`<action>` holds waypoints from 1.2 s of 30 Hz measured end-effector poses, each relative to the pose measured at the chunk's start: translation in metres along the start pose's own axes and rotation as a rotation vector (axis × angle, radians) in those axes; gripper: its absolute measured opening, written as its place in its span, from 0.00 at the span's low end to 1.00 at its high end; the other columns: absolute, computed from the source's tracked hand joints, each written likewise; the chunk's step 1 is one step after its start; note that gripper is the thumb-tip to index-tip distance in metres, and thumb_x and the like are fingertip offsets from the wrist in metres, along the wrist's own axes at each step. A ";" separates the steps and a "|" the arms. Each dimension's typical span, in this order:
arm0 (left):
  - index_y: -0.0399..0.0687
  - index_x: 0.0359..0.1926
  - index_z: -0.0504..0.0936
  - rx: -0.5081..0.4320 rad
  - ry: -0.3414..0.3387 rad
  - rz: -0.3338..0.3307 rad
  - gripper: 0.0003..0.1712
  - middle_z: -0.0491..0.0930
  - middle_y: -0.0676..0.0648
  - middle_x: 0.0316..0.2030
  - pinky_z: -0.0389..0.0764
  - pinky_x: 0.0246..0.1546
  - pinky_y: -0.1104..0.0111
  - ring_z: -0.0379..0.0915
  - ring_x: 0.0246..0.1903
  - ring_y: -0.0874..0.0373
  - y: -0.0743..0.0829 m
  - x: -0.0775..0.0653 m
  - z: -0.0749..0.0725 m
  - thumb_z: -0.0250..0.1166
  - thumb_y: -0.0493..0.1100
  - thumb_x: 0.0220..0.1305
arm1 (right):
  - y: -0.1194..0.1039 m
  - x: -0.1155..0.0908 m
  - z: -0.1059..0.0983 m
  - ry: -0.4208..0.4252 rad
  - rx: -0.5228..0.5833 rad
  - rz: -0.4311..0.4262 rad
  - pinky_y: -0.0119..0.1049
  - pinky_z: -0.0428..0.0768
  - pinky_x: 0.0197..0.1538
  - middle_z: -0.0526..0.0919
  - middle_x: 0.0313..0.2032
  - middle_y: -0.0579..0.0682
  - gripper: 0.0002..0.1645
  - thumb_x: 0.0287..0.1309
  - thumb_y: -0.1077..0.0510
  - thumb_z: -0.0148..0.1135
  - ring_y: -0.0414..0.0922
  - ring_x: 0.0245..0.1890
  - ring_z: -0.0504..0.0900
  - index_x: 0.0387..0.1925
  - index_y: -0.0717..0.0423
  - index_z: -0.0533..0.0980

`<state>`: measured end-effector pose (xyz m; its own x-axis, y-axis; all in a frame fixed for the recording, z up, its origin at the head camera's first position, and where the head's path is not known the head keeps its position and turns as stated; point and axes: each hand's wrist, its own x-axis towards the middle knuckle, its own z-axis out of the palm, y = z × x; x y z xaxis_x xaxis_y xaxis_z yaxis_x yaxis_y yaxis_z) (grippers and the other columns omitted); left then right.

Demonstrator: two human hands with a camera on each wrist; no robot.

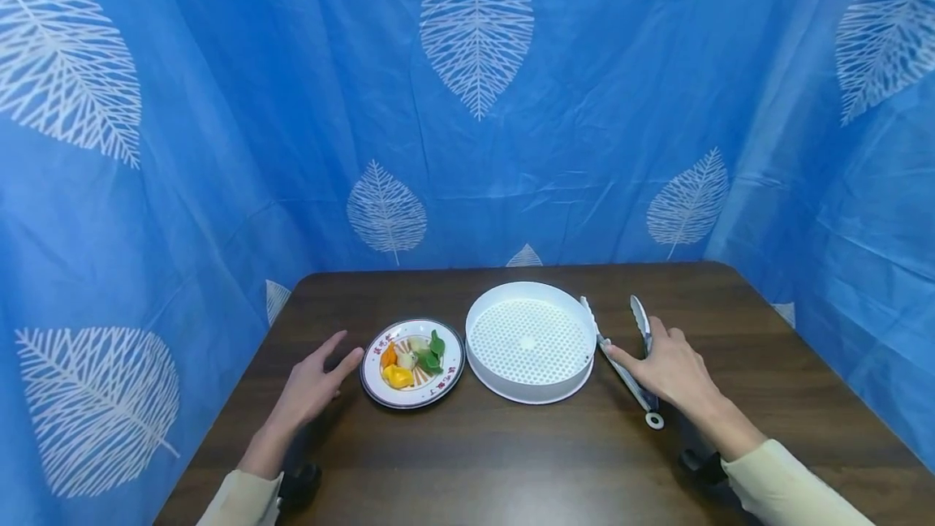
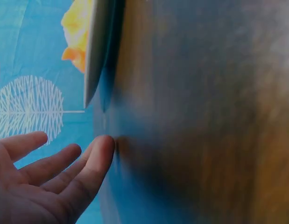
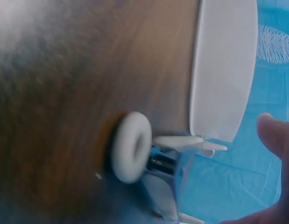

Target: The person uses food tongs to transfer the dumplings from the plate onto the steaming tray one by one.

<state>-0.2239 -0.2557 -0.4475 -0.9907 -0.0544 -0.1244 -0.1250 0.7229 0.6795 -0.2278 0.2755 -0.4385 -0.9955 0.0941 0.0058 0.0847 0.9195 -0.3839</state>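
My left hand (image 1: 314,386) is to the left of a round plate (image 1: 452,357), its fingers and thumb spread apart and its thumb close to the rim. On the plate lie orange and yellow pieces (image 1: 398,377), pale pieces and green leaves (image 1: 429,359). Over a pair of tongs (image 1: 626,378) reaches my right hand (image 1: 678,370), thumb stretched toward one arm and fingers over the other. The tongs lie spread on the table with their ring end (image 3: 131,147) toward me. In the right wrist view, space shows between the hand and the tongs.
A round white tray with a perforated bottom (image 1: 527,341) stands between plate and tongs, one tong arm close along its right side. All rest on a dark wooden table (image 1: 497,461). A blue cloth (image 1: 584,104) with white leaf prints hangs behind and at both sides.
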 end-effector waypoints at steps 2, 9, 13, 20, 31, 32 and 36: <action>0.48 0.82 0.52 -0.014 0.003 -0.001 0.53 0.57 0.30 0.77 0.86 0.56 0.50 0.75 0.62 0.32 0.000 0.000 0.004 0.52 0.74 0.70 | 0.001 -0.001 0.003 -0.017 -0.004 0.024 0.60 0.82 0.41 0.68 0.52 0.79 0.76 0.55 0.15 0.53 0.65 0.41 0.77 0.75 0.76 0.49; 0.47 0.82 0.52 -0.039 0.051 0.027 0.43 0.67 0.29 0.71 0.86 0.55 0.51 0.78 0.59 0.35 -0.001 0.004 0.012 0.57 0.57 0.76 | 0.000 -0.002 0.011 -0.027 0.030 0.047 0.61 0.83 0.41 0.63 0.58 0.82 0.78 0.56 0.16 0.54 0.69 0.44 0.77 0.76 0.78 0.44; 0.48 0.82 0.52 -0.077 0.049 0.021 0.40 0.70 0.30 0.69 0.87 0.55 0.52 0.83 0.52 0.41 0.002 0.007 0.015 0.58 0.49 0.76 | -0.003 0.000 0.013 -0.019 0.051 0.060 0.61 0.84 0.41 0.62 0.59 0.82 0.80 0.54 0.16 0.56 0.69 0.44 0.77 0.77 0.76 0.42; 0.47 0.80 0.57 -0.128 0.019 -0.013 0.39 0.77 0.30 0.60 0.90 0.44 0.63 0.83 0.36 0.56 0.002 0.010 0.021 0.61 0.41 0.74 | -0.002 -0.001 0.022 -0.036 0.058 0.091 0.62 0.85 0.41 0.63 0.57 0.82 0.82 0.49 0.18 0.65 0.69 0.42 0.78 0.77 0.73 0.40; 0.33 0.76 0.62 -0.238 -0.015 -0.081 0.34 0.82 0.39 0.41 0.89 0.36 0.70 0.81 0.28 0.57 -0.006 0.008 0.029 0.61 0.39 0.74 | -0.004 0.000 0.030 -0.045 0.017 0.134 0.58 0.85 0.36 0.66 0.51 0.81 0.79 0.49 0.26 0.73 0.63 0.33 0.78 0.75 0.75 0.40; 0.32 0.75 0.62 -0.248 -0.015 -0.082 0.34 0.82 0.39 0.41 0.89 0.35 0.70 0.82 0.27 0.57 -0.006 0.008 0.029 0.61 0.39 0.74 | -0.004 0.000 0.031 -0.044 0.013 0.137 0.57 0.85 0.36 0.65 0.51 0.81 0.79 0.49 0.26 0.72 0.63 0.33 0.78 0.75 0.75 0.40; 0.32 0.75 0.64 -0.286 -0.012 -0.085 0.33 0.82 0.36 0.46 0.89 0.35 0.70 0.82 0.28 0.57 -0.006 0.011 0.030 0.61 0.41 0.75 | -0.004 0.002 0.033 -0.034 0.008 0.144 0.59 0.86 0.38 0.64 0.53 0.83 0.80 0.50 0.26 0.72 0.64 0.34 0.78 0.75 0.76 0.38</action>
<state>-0.2323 -0.2405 -0.4748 -0.9756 -0.0970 -0.1972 -0.2192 0.4925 0.8422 -0.2315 0.2597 -0.4680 -0.9739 0.2116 -0.0815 0.2266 0.8945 -0.3854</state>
